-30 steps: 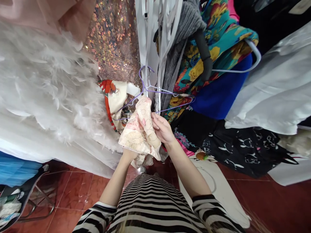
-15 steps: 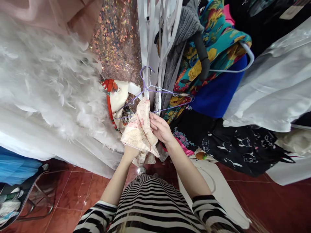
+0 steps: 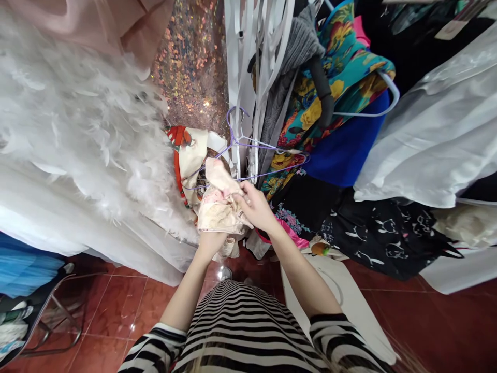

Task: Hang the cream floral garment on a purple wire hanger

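Cream cloth with pink print (image 3: 219,215) covers the left hand's (image 3: 213,242) fingers, their grip impossible to tell; the right hand (image 3: 257,208) pinches its right side. A thin purple hanger (image 3: 233,140) hangs just beyond both hands.

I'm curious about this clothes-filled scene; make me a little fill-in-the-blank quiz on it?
1. The ____ hand is mostly hidden by the pale cloth.
2. The black-and-white top is patterned with ____.
3. The fluffy white garment is covered in ____.
4. The tiled floor is coloured ____.

Missing words: left; stripes; feathers; red.
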{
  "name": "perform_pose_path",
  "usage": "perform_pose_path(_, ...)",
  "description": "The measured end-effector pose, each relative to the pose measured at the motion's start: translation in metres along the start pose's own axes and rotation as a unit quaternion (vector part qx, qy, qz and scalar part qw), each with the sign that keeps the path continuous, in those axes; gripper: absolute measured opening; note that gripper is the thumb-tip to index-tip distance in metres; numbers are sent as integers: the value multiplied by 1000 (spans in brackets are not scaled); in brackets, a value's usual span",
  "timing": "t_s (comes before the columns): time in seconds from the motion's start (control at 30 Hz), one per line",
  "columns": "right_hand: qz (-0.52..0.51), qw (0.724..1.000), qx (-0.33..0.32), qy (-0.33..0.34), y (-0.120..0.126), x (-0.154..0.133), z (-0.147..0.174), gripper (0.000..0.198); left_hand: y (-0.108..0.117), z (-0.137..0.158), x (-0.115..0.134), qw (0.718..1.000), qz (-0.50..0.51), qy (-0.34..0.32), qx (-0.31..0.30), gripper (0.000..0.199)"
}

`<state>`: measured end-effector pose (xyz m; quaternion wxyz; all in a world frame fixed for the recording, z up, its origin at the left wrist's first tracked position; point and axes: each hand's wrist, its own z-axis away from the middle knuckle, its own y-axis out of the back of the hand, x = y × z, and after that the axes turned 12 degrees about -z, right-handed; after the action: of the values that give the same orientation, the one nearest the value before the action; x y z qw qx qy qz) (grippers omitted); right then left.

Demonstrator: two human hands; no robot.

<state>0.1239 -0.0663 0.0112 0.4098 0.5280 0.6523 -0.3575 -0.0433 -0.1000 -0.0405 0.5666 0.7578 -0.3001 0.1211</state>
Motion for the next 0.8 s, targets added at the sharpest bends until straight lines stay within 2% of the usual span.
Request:
perform_pose_path(0.1,-69,994,85,14,0,2,-9,22,8,3,2,998,26,-47,-24,52)
perform_pose_path(0.27,-108,986,110,56,-2,-3,-24,35,18,7,1,992,57,-107,-42,61)
perform_pose_path(0.47,-108,976,168,90,-1,-6,-32,39,28,12,-9,992,64,-93,-48,58)
perform_pose_path(0.53,-103,976,175,82,3,-5,-34,38,32,12,-15,992,47,-93,-73,53)
perform_pose_path(0.67,-93,981,168,37,14,-3,-37,35,40,7,-25,980,-35,-146,-129,40)
perform_pose_path(0.73,-93,983,159,15,19,-2,-37,32,44,3,-25,980,-94,-138,-111,38)
perform_pose_path(0.8,-100,984,145,-7,19,-1,-38,30,45,-1,-19,983,-131,-116,-59,33)
